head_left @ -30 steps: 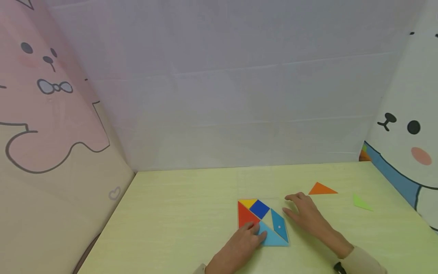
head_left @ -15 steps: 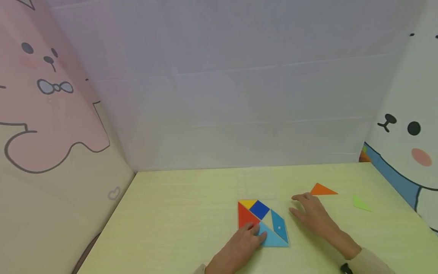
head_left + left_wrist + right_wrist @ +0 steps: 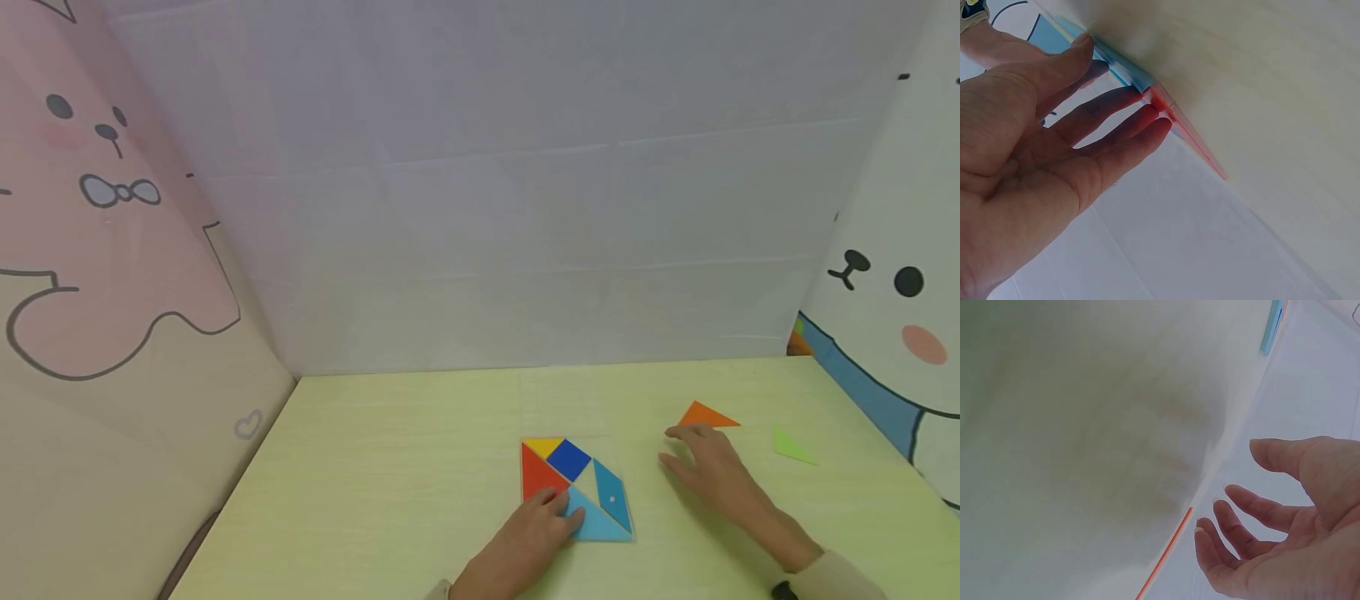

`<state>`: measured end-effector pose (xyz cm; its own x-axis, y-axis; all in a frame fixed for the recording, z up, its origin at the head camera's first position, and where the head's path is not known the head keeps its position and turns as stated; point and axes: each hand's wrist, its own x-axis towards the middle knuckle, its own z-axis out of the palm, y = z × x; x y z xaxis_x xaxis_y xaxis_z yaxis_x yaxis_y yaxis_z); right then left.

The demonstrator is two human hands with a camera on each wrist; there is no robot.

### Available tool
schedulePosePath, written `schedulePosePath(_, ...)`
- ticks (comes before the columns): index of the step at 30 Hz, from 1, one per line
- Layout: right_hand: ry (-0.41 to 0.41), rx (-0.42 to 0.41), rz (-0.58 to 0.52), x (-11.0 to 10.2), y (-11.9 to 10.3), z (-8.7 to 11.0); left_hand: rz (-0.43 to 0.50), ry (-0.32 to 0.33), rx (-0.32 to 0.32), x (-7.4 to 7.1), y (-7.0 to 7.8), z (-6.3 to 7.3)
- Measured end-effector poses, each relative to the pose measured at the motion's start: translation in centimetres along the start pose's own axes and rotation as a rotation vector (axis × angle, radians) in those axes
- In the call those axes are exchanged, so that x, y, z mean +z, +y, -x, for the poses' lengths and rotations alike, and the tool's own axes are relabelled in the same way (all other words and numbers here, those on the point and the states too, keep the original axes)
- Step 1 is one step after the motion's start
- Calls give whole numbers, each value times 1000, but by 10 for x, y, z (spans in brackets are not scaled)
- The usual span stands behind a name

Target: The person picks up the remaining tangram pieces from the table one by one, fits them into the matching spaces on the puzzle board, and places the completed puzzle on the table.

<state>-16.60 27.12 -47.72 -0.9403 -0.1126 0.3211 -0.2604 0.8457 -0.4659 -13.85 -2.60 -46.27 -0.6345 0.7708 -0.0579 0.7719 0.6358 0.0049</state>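
My left hand (image 3: pixel 525 533) rests with its fingertips on a group of tangram pieces. Under them lie the large red triangle (image 3: pixel 538 473) and the large light blue triangle (image 3: pixel 596 518), partly covered by the hand. A yellow triangle (image 3: pixel 543 447), a dark blue square (image 3: pixel 569 459) and a blue parallelogram (image 3: pixel 613 497) with a pale dot lie beside these. A cream gap shows left of the parallelogram. To the right my right hand (image 3: pixel 716 479), fingers relaxed and holding nothing, hovers just in front of a loose orange triangle (image 3: pixel 705 414). In the right wrist view the orange triangle (image 3: pixel 1165 553) appears edge-on.
A loose light green triangle (image 3: pixel 792 447) lies farther right on the pale yellow table (image 3: pixel 375 483). Behind the pieces is a faint clear rectangle (image 3: pixel 566 400). Cloth walls enclose the back and both sides, the right one with a printed white animal (image 3: pixel 877 333).
My right hand has moved to the right, away from the tangram pieces, and now covers the near corner of the orange triangle. My left hand has stayed in place.
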Motion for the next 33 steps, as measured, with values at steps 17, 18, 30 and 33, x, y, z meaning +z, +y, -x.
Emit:
schedulePosePath(17,-6,52,48,-26,32,4,1,-12,-3,0,0,0)
schedulePosePath(18,-7,54,53,-27,34,4,-1,-13,-2,-1,0,0)
schedulePosePath(30,-20,120,71,-40,55,6,-10,-7,10,0,-1,1)
schedulePosePath(33,-29,134,83,-43,62,8,-2,-6,10,0,-1,1)
